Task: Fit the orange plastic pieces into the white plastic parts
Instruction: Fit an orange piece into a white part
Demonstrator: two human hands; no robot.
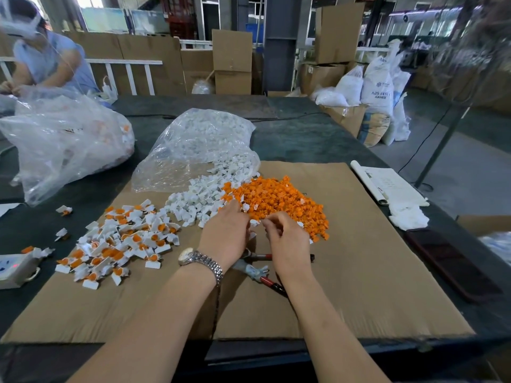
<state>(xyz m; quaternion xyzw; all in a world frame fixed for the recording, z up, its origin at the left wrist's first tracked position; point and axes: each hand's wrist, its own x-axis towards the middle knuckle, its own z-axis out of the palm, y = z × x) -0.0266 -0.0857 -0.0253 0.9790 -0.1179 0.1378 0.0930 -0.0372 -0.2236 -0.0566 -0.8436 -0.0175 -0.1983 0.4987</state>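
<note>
A heap of orange plastic pieces [279, 200] lies on the cardboard sheet [373, 258], right of a heap of loose white plastic parts [193, 200] that spills from a clear bag [199, 145]. Fitted white-and-orange parts [119, 241] are scattered at the left. My left hand [225, 230], with a metal watch on its wrist, rests at the near edge of the heaps, fingers curled over a small white part [253, 223]. My right hand [287, 239] is beside it, fingertips pinched together toward that part. What the right fingers pinch is hidden.
Red-handled pliers [260, 269] lie on the cardboard under my wrists. A large clear bag [60, 145] sits far left, with another person behind it. A white device [13, 269] is at the left edge. Papers [387, 183], a white cloth [409, 217] and a dark phone [450, 261] lie right.
</note>
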